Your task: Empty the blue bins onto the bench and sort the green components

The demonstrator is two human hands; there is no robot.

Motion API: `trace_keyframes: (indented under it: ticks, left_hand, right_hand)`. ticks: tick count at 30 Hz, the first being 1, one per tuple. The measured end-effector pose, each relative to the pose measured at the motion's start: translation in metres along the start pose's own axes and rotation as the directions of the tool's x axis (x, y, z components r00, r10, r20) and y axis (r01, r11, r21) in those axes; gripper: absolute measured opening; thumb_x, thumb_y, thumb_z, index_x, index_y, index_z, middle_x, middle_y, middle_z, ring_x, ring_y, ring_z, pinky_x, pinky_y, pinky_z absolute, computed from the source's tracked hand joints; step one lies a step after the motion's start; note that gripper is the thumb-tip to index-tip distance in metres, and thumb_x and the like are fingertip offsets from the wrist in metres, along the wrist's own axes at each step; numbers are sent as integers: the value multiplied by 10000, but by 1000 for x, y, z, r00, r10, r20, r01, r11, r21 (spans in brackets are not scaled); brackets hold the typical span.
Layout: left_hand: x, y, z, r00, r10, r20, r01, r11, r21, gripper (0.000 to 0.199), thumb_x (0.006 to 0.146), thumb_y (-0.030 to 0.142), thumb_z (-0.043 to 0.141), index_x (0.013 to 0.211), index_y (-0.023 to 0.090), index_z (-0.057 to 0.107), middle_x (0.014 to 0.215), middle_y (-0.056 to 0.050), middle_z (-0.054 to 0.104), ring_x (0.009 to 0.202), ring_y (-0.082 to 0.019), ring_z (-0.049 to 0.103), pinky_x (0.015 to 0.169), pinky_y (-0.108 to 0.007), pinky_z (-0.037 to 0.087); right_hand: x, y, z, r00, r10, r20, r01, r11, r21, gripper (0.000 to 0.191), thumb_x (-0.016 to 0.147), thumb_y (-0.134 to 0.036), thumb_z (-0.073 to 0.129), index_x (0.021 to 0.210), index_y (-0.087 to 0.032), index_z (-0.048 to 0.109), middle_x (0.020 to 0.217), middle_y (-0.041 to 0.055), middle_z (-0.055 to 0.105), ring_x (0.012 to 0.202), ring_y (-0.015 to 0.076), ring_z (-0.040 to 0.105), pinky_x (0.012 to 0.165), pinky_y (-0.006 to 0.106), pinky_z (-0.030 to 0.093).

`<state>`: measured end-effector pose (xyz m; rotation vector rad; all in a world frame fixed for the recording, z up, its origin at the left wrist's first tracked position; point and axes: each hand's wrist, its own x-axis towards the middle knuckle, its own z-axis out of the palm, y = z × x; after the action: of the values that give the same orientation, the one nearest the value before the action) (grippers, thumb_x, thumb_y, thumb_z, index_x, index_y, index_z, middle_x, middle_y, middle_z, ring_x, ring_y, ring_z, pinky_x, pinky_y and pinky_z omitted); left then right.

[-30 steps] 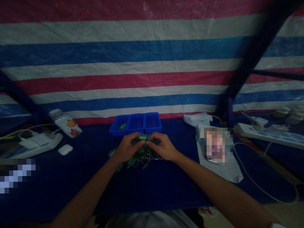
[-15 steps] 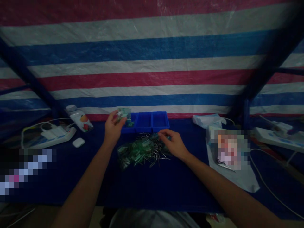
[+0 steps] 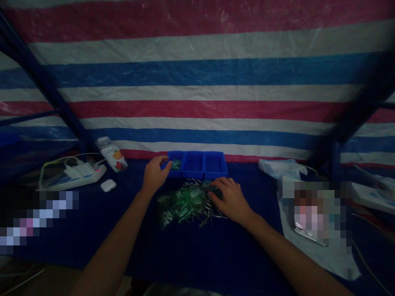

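My left hand (image 3: 156, 172) is beside the left one of three joined blue bins (image 3: 194, 164), its thumb and fingers apart and holding nothing. A small clear packet (image 3: 176, 165) lies inside that left bin. In front of the bins is a pile of green-tinted plastic packets (image 3: 188, 201) mixed with loose thin metal pins (image 3: 212, 209). My right hand (image 3: 230, 197) rests on the right side of this pile with its fingers curled down over dark bluish packets. Whether it grips any of them is hidden.
At the left are a bottle (image 3: 112, 154), a small white case (image 3: 108, 185) and a power strip (image 3: 77, 179) with cables. To the right lie crumpled white plastic (image 3: 282, 167), a phone-like object on a white sheet (image 3: 336, 259) and another power strip (image 3: 373, 197).
The packet that was in my left hand is gone from it, and that hand has opened beside the left bin. My right hand has come down over the pile. The view has shifted slightly.
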<state>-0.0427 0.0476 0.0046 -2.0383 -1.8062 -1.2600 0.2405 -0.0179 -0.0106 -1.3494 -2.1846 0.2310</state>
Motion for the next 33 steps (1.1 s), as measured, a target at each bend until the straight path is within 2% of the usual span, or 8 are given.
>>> trace_keyframes:
  ticks: [4, 7, 10, 14, 19, 26, 31, 33]
  left_hand:
    - [-6, 17, 4, 982, 184, 46, -182, 982, -48, 199, 871, 299, 551, 956, 164, 670, 927, -77, 693, 866, -221, 644, 845, -363, 500]
    - [-12, 31, 5, 945, 306, 120, -288, 947, -143, 186, 887, 281, 548, 983, 174, 665, 929, -64, 690, 860, -201, 640, 831, -355, 506]
    - [-18, 45, 5, 904, 382, 193, -340, 915, -217, 176, 897, 278, 544, 993, 188, 661, 920, -54, 694, 830, -189, 640, 803, -358, 511]
    - [-24, 55, 6, 874, 397, 281, -334, 910, -244, 176, 906, 264, 530, 1012, 202, 656, 935, -50, 699, 817, -182, 639, 795, -361, 507]
    - [-27, 57, 10, 855, 394, 336, -318, 912, -259, 184, 903, 279, 530, 1015, 217, 662, 939, -44, 700, 839, -195, 643, 797, -358, 500]
    - [-28, 58, 11, 842, 412, 348, -334, 905, -265, 182, 916, 276, 524, 1025, 207, 652, 937, -45, 699, 854, -193, 647, 803, -355, 496]
    - [-28, 59, 11, 839, 414, 352, -329, 903, -278, 181, 916, 271, 522, 1023, 208, 654, 960, -48, 701, 880, -196, 651, 823, -360, 493]
    - [-28, 59, 11, 838, 414, 354, -329, 903, -277, 186, 921, 282, 514, 1022, 211, 654, 963, -46, 701, 880, -198, 652, 817, -359, 493]
  right_hand:
    - [1, 5, 5, 998, 41, 43, -39, 998, -50, 322, 879, -371, 554, 1161, -236, 628, 1205, 69, 639, 1101, 287, 530, 858, 439, 353]
    - [1, 6, 5, 996, 47, 73, -44, 998, -47, 293, 881, -347, 556, 1140, -237, 640, 1137, 56, 677, 1080, 280, 546, 868, 445, 339]
    - [2, 3, 4, 997, 48, 68, -45, 998, -47, 252, 883, -322, 557, 1096, -236, 659, 1090, 54, 695, 1045, 269, 559, 866, 437, 326]
    - [3, 2, 4, 998, 41, 48, -38, 998, -45, 198, 882, -285, 555, 1034, -249, 677, 1041, 36, 707, 1008, 250, 571, 859, 422, 310]
    - [4, 3, 8, 998, 56, 28, -55, 998, -36, 170, 882, -233, 549, 980, -249, 687, 1002, 24, 713, 969, 230, 575, 865, 418, 292]
    - [6, 6, 11, 999, 50, 8, -49, 998, -40, 184, 878, -221, 560, 1002, -264, 689, 1019, 22, 706, 985, 233, 564, 883, 428, 285]
    - [6, 5, 9, 998, 48, 38, -47, 999, -22, 200, 893, -226, 552, 1039, -271, 682, 1031, 6, 707, 1018, 234, 550, 888, 433, 282]
    - [6, 4, 9, 998, 60, 36, -60, 998, -13, 179, 897, -267, 565, 1029, -269, 687, 1036, 14, 704, 1024, 234, 544, 886, 431, 279]
